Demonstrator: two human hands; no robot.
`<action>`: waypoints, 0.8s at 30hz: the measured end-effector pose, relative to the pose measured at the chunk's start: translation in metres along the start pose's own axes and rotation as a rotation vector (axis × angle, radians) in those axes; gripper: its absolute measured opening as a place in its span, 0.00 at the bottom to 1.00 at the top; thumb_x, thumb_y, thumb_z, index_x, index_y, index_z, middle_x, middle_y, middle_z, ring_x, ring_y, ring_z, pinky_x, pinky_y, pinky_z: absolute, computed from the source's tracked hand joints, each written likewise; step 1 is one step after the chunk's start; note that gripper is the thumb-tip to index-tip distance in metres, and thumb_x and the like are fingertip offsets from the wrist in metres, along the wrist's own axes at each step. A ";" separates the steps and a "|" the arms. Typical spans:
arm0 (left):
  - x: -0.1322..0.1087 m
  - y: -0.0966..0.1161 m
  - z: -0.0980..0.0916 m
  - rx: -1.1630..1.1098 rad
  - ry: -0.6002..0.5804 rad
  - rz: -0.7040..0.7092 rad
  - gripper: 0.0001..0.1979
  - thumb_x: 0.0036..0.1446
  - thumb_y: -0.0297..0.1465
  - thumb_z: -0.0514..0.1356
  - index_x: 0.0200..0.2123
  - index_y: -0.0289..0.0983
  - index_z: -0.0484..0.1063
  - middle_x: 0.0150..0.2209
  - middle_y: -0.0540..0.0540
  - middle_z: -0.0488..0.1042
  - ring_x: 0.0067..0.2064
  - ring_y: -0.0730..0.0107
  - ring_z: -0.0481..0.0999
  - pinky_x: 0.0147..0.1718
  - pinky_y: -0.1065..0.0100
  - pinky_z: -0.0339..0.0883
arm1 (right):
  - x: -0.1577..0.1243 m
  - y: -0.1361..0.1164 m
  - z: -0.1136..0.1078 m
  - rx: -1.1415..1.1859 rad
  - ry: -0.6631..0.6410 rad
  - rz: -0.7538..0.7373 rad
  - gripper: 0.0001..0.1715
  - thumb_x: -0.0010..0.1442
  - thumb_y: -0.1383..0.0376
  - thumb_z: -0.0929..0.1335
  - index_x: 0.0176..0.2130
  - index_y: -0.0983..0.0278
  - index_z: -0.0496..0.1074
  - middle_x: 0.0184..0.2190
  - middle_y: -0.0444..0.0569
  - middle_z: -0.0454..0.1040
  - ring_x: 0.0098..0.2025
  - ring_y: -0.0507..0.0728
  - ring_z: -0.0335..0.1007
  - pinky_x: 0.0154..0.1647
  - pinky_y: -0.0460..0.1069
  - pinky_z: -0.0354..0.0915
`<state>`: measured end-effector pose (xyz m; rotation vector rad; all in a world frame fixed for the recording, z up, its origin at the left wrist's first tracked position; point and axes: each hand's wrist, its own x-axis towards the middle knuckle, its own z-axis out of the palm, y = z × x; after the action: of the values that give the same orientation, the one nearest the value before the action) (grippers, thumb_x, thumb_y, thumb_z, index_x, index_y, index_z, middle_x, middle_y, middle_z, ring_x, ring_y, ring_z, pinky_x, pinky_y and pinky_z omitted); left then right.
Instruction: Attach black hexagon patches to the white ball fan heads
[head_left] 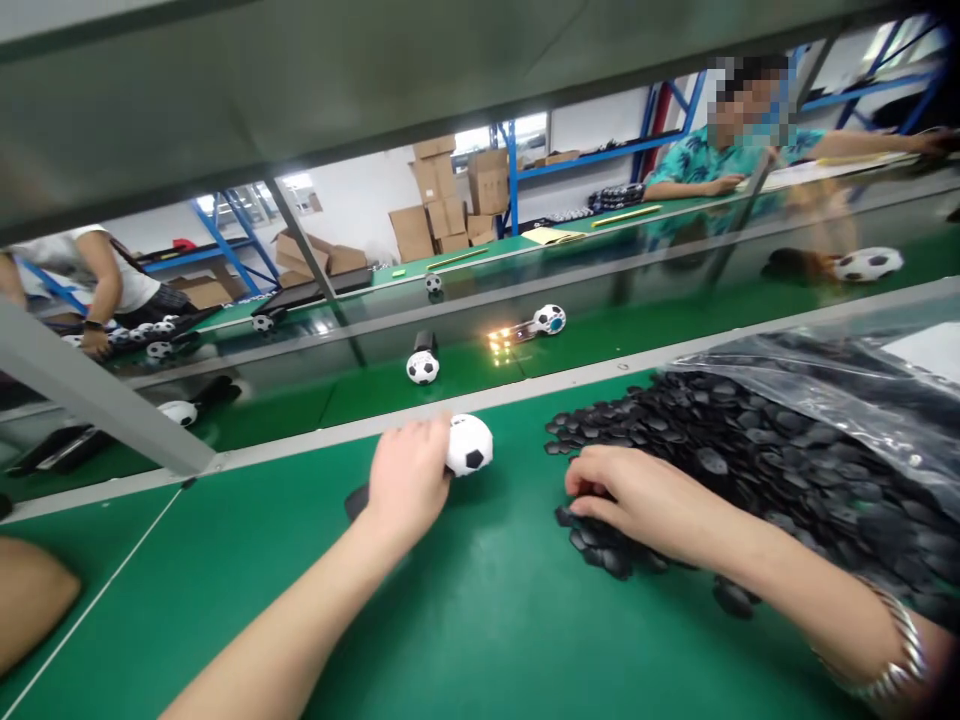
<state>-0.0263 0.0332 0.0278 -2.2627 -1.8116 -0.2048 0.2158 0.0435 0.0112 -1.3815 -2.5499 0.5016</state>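
My left hand (411, 470) is wrapped round an item with a black handle and a white-and-black soccer ball head (471, 446). The ball head points right, and a bit of the dark handle shows at the left of the palm; the rest is hidden by my fingers. At the left edge of a heap of flat black plastic pieces (705, 460) is my right hand (626, 495), its fingers curled and thumb close to the fingertips. Black pieces lie right under it, and whether one is pinched cannot be made out.
Behind a metal rail, a green conveyor belt (360, 395) carries several soccer-ball-headed items, one lit up (550, 319). A clear plastic bag (840, 400) lies over the heap. A slanted metal post (112, 370) stands left. Two people work across the line; someone's elbow (34, 600) shows at left.
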 end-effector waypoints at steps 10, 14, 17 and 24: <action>-0.012 0.013 0.000 -0.320 -0.369 0.131 0.34 0.49 0.29 0.55 0.60 0.37 0.51 0.50 0.39 0.69 0.48 0.49 0.68 0.45 0.54 0.60 | -0.001 -0.007 0.017 -0.069 -0.068 -0.062 0.05 0.56 0.71 0.65 0.31 0.62 0.69 0.31 0.47 0.70 0.33 0.58 0.68 0.29 0.49 0.60; -0.021 0.015 -0.002 -0.390 -0.399 0.197 0.35 0.48 0.32 0.59 0.59 0.39 0.52 0.49 0.41 0.69 0.48 0.50 0.69 0.45 0.57 0.61 | -0.001 -0.004 0.016 -0.018 -0.029 -0.071 0.07 0.54 0.72 0.65 0.27 0.61 0.65 0.29 0.45 0.69 0.31 0.57 0.66 0.27 0.47 0.58; -0.021 0.023 0.004 -0.412 -0.345 0.131 0.34 0.48 0.35 0.60 0.59 0.38 0.54 0.48 0.40 0.68 0.49 0.51 0.67 0.45 0.57 0.62 | -0.002 -0.005 0.013 0.094 0.022 -0.080 0.07 0.55 0.72 0.63 0.28 0.61 0.64 0.25 0.42 0.69 0.28 0.54 0.65 0.25 0.46 0.56; -0.013 0.028 0.013 -0.442 -0.300 0.053 0.34 0.49 0.41 0.60 0.58 0.41 0.53 0.48 0.43 0.66 0.49 0.54 0.67 0.44 0.57 0.64 | 0.002 -0.004 0.013 0.396 0.046 -0.040 0.06 0.59 0.65 0.63 0.35 0.60 0.69 0.29 0.42 0.73 0.31 0.53 0.68 0.32 0.46 0.62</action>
<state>-0.0024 0.0193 0.0091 -2.7683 -2.0091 -0.2959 0.2075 0.0408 0.0010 -1.1809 -2.2734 0.8976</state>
